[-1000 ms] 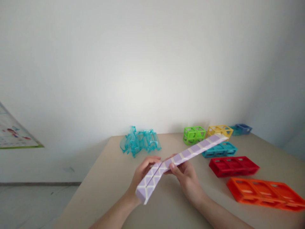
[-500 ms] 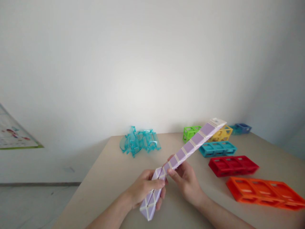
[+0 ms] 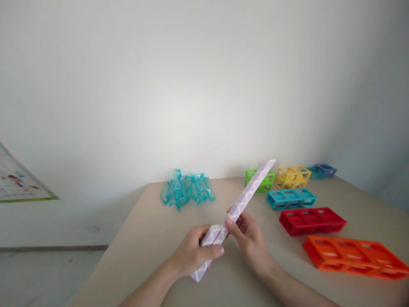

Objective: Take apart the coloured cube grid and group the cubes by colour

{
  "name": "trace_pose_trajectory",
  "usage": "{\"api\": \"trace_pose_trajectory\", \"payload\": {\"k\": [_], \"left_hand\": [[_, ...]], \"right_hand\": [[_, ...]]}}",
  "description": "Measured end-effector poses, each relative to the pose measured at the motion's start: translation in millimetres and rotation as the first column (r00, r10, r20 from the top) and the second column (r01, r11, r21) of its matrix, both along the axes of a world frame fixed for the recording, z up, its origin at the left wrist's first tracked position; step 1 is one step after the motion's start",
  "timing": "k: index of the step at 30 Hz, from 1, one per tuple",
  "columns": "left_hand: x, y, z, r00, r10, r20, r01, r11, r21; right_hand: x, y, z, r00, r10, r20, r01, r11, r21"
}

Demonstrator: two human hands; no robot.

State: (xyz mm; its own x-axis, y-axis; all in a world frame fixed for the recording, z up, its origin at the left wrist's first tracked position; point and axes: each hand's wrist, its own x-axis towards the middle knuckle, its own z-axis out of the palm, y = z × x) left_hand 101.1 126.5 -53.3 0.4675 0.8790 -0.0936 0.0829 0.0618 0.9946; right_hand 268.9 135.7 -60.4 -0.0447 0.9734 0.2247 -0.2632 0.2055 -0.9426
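Observation:
A purple and white snake puzzle (image 3: 246, 197) is held above the table, its long straight part slanting up to the right. At its lower left end it is folded back into two rows lying side by side. My left hand (image 3: 197, 251) is closed around this doubled part, with the thumb across the front. My right hand (image 3: 247, 236) pinches the long part just above the fold, thumb in front and fingers behind. The puzzle's upper tip overlaps the green frame behind it. Some fingers of both hands are hidden behind the puzzle.
Clear teal plastic pieces (image 3: 188, 189) lie in a pile at the back left of the table (image 3: 137, 238). Along the right stand an orange frame block (image 3: 354, 256), a red one (image 3: 313, 221), a blue one (image 3: 291, 198), a yellow one (image 3: 292, 177), a green one (image 3: 265, 184) and a dark blue one (image 3: 325, 170).
The snake puzzle has been turned about its length, so a narrower side with slanted white lines faces me. Its upper tip has shifted left. Both hands keep their hold.

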Motion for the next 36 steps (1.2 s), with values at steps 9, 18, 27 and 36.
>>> {"api": "trace_pose_trajectory", "payload": {"k": [9, 18, 27, 36], "left_hand": [[-4, 6, -6.5, 0.992, 0.073, 0.107, -0.067, 0.996, -0.060], [-13, 9, -4.3, 0.970, 0.215, -0.111, -0.177, 0.945, 0.276], [-7, 11, -5.4, 0.965, 0.259, 0.033, -0.260, 0.943, 0.209], [2, 8, -7.0, 0.871, 0.482, 0.098, -0.491, 0.860, 0.140]], "right_hand": [[1, -1, -7.7, 0.999, 0.048, -0.009, -0.048, 0.999, -0.011], [11, 12, -1.5, 0.974, -0.206, -0.096, 0.205, 0.979, -0.017], [1, 5, -4.9, 0.995, -0.097, -0.032, 0.095, 0.994, -0.055], [-5, -3, -8.0, 0.998, -0.064, -0.027, 0.066, 0.993, 0.097]]}}
